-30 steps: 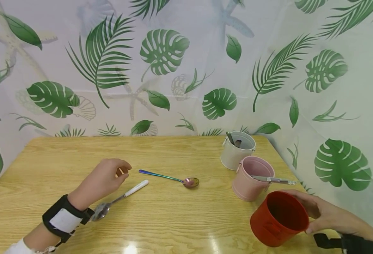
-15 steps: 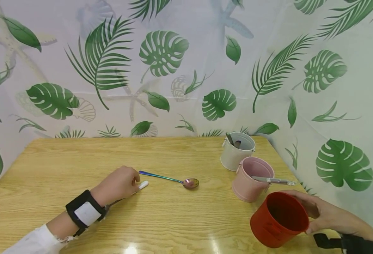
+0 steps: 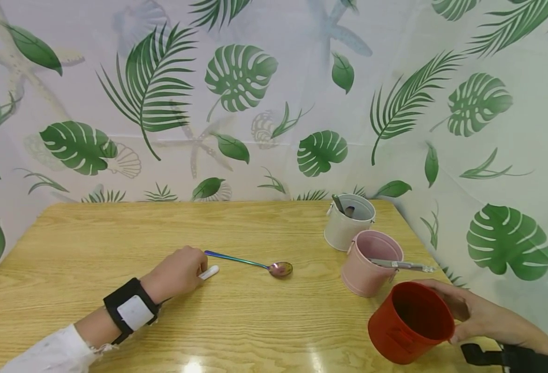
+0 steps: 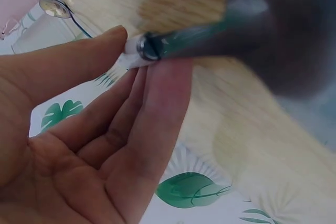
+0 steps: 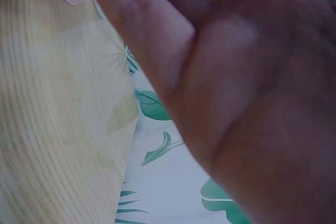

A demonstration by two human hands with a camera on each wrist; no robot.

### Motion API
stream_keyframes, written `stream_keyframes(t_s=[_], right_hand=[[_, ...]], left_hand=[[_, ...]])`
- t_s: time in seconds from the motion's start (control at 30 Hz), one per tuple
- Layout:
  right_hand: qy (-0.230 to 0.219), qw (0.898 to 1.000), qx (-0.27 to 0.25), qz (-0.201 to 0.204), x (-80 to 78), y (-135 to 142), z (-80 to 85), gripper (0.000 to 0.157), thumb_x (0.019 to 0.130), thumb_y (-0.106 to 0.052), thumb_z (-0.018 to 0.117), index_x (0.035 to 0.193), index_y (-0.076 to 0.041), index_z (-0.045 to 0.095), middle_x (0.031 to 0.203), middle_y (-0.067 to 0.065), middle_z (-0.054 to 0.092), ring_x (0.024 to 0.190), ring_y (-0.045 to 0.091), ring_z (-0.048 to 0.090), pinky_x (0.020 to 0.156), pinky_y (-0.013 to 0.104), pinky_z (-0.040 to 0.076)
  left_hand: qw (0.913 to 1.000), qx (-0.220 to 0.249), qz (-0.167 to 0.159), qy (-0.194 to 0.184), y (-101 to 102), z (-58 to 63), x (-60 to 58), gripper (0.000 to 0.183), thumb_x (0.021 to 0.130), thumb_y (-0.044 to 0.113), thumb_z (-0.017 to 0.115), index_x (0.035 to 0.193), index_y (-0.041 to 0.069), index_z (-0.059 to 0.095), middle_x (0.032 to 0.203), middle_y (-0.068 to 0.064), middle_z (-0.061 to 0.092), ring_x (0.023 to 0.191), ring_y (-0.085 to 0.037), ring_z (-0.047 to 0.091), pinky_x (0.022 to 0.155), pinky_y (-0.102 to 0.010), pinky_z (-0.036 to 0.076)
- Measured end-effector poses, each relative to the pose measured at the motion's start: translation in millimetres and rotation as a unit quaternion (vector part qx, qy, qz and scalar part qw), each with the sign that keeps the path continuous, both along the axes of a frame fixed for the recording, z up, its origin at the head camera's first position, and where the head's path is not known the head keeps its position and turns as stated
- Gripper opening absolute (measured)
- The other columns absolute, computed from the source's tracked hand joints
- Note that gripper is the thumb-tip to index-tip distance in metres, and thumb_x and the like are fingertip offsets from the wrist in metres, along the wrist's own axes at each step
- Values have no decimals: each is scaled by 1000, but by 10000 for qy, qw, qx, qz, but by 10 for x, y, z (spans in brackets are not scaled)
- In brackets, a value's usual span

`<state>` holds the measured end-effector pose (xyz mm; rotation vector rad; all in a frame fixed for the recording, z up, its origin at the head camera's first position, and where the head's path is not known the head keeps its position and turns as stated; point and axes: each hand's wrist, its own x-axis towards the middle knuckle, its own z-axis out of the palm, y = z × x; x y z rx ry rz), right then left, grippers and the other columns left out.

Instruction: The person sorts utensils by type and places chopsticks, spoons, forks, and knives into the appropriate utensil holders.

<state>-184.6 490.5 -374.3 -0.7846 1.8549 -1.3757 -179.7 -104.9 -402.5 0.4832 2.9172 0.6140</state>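
Note:
My left hand (image 3: 178, 272) pinches a metal spoon with a white handle (image 3: 210, 272) between thumb and fingers. In the left wrist view the spoon's large blurred bowl (image 4: 294, 35) lies close to the camera, its neck running back to the fingertips. A rainbow-coloured spoon (image 3: 241, 260) rests on the table just beyond that hand, its bowl toward the right. At the front right, my right hand (image 3: 484, 316) grips the side of a red metal bucket (image 3: 395, 336), which leans with its mouth toward the upper right. Much of the right hand's fingers is hidden behind the bucket.
Behind the red bucket stands a pink bucket (image 3: 362, 274) with a grey-handled utensil (image 3: 402, 265) lying across its rim. A white bucket (image 3: 341, 230) holding utensils is farther back. Leaf-patterned cloth (image 3: 255, 155) hangs behind and to the right of the wooden table (image 3: 274, 321).
My left hand has moved down and right onto the white-handled spoon and now pinches it by the handle. The right hand and red bucket stay in place.

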Motion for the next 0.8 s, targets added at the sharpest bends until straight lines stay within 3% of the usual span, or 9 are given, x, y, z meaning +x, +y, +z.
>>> stream_keyframes(t_s=[0.13, 0.43, 0.6, 0.8], right_hand=[[21, 10000, 48, 13, -6, 18, -18, 72, 97, -14, 68, 160, -16, 32, 154, -7, 50, 134, 13, 53, 102, 35, 53], [99, 9998, -144, 84, -16, 29, -20, 75, 97, -13, 68, 159, -4, 27, 154, 0, 50, 136, 14, 51, 104, 34, 51], [235, 9995, -87, 185, -36, 63, -55, 73, 99, -17, 68, 161, -15, 30, 155, -3, 49, 135, 14, 53, 101, 33, 53], [244, 9991, -154, 313, -58, 65, -63, 73, 98, -16, 68, 161, -13, 30, 156, 0, 49, 137, 16, 51, 103, 34, 52]], left_hand=[[10000, 13, -72, 44, 19, 17, 27, 14, 80, -6, 82, 84, 3, 72, 76, -2, 63, 66, -14, 52, 60, -29, 48], [9990, 202, -108, 372, 75, 116, 58, 15, 85, -4, 78, 98, 0, 73, 78, -1, 61, 68, -13, 52, 60, -28, 47], [9969, 414, -162, 651, 122, 225, 94, 16, 86, -1, 80, 101, 3, 74, 77, 2, 59, 66, -13, 50, 58, -27, 44], [9916, 739, -180, 1048, 207, 321, 143, 14, 87, 0, 80, 98, 6, 73, 79, 3, 61, 68, -11, 52, 60, -27, 47]])
